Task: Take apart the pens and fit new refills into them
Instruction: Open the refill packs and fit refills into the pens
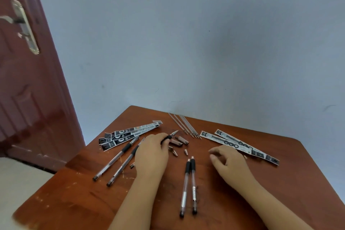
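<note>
Wooden table (280, 183) edges clear of both hands.

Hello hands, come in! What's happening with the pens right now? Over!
Left hand closed on a pen, tip pointing away. Right hand empty, fingers curled above the table. Two pens lie between the hands. Nothing blocking.
</note>
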The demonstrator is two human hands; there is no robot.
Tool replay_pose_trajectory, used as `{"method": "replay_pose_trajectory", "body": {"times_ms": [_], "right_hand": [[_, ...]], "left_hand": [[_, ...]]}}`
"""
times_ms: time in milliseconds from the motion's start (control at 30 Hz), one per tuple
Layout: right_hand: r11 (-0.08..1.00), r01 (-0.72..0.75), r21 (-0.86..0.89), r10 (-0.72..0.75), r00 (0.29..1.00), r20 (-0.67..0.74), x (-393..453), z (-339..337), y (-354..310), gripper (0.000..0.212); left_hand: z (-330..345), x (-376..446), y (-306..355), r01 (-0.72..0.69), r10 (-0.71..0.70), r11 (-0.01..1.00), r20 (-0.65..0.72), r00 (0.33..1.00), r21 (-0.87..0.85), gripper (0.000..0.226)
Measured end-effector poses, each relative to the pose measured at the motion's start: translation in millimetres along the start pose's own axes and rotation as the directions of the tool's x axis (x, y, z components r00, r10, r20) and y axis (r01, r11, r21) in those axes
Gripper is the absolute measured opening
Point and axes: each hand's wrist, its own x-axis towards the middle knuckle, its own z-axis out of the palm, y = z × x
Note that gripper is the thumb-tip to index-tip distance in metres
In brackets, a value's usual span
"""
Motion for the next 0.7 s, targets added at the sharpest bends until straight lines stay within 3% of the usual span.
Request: {"method": "replay_pose_trajectory", "body": {"times_ms": [133,367,533,700], "right_hand": [[0.997,0.009,-0.073,-0.008,1.0,0.007,35.1,21.8,-20.1,0.023],[0.954,-0.105,-0.279,0.142,0.984,0.112,70.0,51.0,-30.5,0.032],[0.972,-0.117,-0.204,0.145,0.981,0.128,68.4,51.4,-28.6,0.025],[0.995,-0.078,-0.055,0.079,0.997,0.02,49.1,26.0,-30.7,0.018]], "left_hand": [[-0.4,3.7,-6.9,0.069,-0.069,0.998,0.013,0.998,0.003,0.029],[1.2,8.6,-14.4,0.077,-0.076,0.997,0.036,0.996,-0.017,0.027],[1.0,8.6,-13.0,0.042,-0.041,0.999,0.048,0.998,-0.022,0.027],[1.5,5.1,-7.1,-0.081,0.081,0.997,0.12,0.989,-0.005,0.027]]}}
